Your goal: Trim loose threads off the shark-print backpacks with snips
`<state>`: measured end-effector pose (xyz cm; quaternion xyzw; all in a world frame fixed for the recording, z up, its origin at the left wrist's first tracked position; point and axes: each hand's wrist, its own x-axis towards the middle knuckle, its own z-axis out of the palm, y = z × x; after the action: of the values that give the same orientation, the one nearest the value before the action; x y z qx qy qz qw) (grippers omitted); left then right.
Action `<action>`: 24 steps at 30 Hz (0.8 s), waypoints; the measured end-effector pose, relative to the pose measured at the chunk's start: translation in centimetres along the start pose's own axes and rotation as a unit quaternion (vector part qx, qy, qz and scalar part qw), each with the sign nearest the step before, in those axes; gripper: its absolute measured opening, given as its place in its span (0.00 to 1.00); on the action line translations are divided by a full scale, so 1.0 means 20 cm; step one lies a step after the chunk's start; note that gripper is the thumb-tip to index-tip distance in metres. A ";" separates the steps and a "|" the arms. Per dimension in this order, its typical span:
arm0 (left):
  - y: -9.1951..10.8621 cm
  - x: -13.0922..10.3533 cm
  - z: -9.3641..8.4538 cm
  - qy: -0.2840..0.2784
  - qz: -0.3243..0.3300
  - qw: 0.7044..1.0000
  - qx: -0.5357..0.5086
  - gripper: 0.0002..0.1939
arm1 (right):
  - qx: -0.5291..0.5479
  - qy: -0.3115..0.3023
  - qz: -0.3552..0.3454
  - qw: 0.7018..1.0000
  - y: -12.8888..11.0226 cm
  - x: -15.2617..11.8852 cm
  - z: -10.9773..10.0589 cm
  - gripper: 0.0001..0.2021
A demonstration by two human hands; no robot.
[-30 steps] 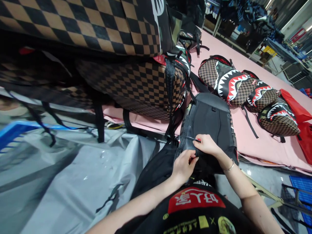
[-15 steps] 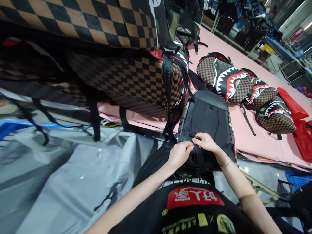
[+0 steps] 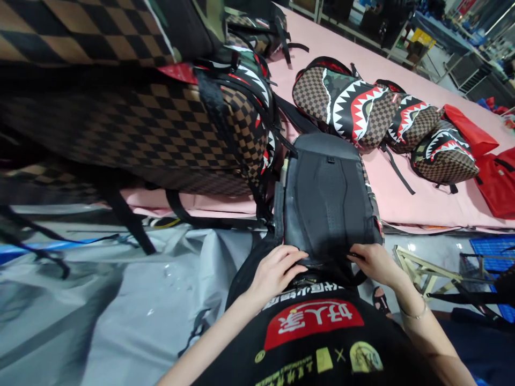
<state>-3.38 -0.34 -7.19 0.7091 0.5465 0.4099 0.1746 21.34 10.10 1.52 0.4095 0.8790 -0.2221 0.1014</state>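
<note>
A black padded backpack back panel [image 3: 330,198] lies in front of my body, its top resting on the pink table edge. My left hand [image 3: 279,269] grips the near left edge of this backpack, thumb and fingers pressed on the black fabric. At the near right edge, my right hand [image 3: 372,262] is closed on a small dark item, perhaps the thread snips seen earlier; its shape is mostly hidden by the fingers and the dark fabric. Black straps hang on the backpack's left side.
Large checkered backpacks [image 3: 173,134] are stacked at the left. Smaller shark-mouth bags [image 3: 346,107] and a red bag [image 3: 497,185] lie on the pink table [image 3: 406,198]. Grey sheeting [image 3: 148,305] spreads at the lower left; a metal frame [image 3: 426,273] stands at the right.
My hands have moved apart and nearer my body, to the backpack's near edge. The snips no longer show clearly. The view has shifted, with the surroundings moving left and up.
</note>
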 end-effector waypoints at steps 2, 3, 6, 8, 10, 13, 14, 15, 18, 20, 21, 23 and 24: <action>0.01 0.00 0.03 -0.003 0.048 0.997 0.058 0.11 | -0.014 0.001 0.050 0.999 0.06 -0.10 0.04 0.11; 0.02 0.01 0.05 0.002 0.067 0.994 0.083 0.11 | -0.010 0.007 0.073 0.997 0.09 -0.14 0.06 0.11; 0.02 0.04 0.09 0.044 0.125 0.983 0.130 0.10 | 0.024 0.044 0.123 0.991 0.15 -0.24 0.13 0.11; 0.00 0.06 0.09 0.086 0.150 0.974 0.144 0.10 | 0.061 0.087 0.135 0.985 0.18 -0.28 0.19 0.12; -0.03 0.08 0.07 0.122 0.154 0.969 0.150 0.08 | 0.114 0.140 0.129 0.975 0.18 -0.30 0.26 0.12; -0.08 0.09 0.01 0.140 0.143 0.971 0.131 0.07 | 0.180 0.220 0.114 0.952 0.15 -0.30 0.36 0.13; -0.09 0.08 0.00 0.129 0.134 0.975 0.118 0.06 | 0.196 0.243 0.108 0.944 0.13 -0.29 0.39 0.13; -0.09 0.07 -0.02 0.115 0.120 0.981 0.104 0.05 | 0.212 0.261 0.101 0.936 0.11 -0.27 0.42 0.12; -0.04 0.00 -0.02 0.091 0.058 0.992 0.072 0.03 | 0.267 0.292 0.072 0.916 0.03 -0.23 0.49 0.11; 0.02 -0.05 0.00 0.074 0.040 0.995 0.043 0.02 | 0.297 0.298 0.061 0.905 -0.02 -0.19 0.51 0.11; 0.05 -0.08 0.02 0.055 0.040 0.997 0.023 0.03 | 0.309 0.302 0.059 0.900 -0.04 -0.18 0.52 0.11; 0.11 -0.12 0.06 -0.004 0.041 0.999 -0.016 0.04 | 0.327 0.313 0.056 0.890 -0.07 -0.16 0.54 0.11; 0.13 -0.14 0.08 -0.036 0.036 0.998 -0.027 0.04 | 0.334 0.321 0.058 0.884 -0.08 -0.16 0.55 0.12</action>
<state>-0.75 -3.45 -7.40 0.7373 0.5027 0.4052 0.1987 22.14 1.90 -6.60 0.5181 0.7122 -0.3525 -0.3163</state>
